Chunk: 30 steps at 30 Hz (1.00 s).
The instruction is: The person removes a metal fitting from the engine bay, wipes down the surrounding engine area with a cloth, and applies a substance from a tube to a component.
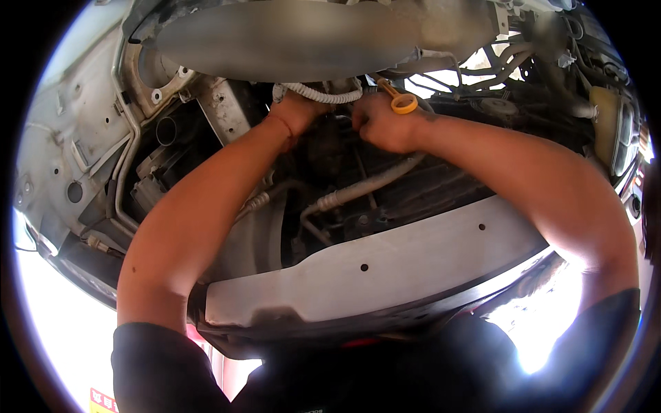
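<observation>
A left hand [299,109] and curled right hand [391,125] reach beside a corrugated hose [322,95]. Whether either pinches anything cannot be told.

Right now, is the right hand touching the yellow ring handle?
Cannot tell: in the head view, the yellow ring handle overlaps the right hand, but neither contact nor gap shows plainly.

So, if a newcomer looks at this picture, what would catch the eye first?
Probably the bright yellow-orange, ring-shaped, plastic-looking handle beside the person's right hand, in the upper middle. Next, the whitish corrugated hose curving between that hand and the left hand. Lower down, a long pale-grey metal-looking panel with two dark round holes slants across.
</observation>
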Available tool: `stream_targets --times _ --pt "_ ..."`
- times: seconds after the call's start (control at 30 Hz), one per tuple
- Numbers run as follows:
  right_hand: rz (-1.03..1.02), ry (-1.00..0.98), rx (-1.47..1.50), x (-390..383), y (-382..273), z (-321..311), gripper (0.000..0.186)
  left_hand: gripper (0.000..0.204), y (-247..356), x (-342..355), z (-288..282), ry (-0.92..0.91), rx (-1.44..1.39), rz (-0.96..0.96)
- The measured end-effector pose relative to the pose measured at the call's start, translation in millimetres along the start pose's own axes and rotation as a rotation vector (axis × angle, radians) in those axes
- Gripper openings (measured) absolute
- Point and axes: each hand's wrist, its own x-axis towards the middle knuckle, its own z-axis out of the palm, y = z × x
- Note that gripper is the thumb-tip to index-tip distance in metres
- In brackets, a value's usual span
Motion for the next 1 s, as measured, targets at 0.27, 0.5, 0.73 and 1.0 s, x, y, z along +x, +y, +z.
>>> stream_targets --times 0.27,0.5,0.73,1.0 --pt "0.044 -0.128 -0.022 8 10 -6 0.016 0.047 13 -15 5 -0.243 -0.296 -0.660" --pt "-0.011 -0.174 -0.118 17 22 -9 0.022 0.043 4 -4 13 -0.343 -0.469 -0.788" --pt "-0.006 -0.394 0.426 2 -27 -13 0.035 0.042 28 -11 18 -0.253 -0.729 -0.604" --pt "-0.042 -0.387 0.357 1 -35 -18 0.047 0.056 0 0 18 -0.346 -0.861 -0.574"
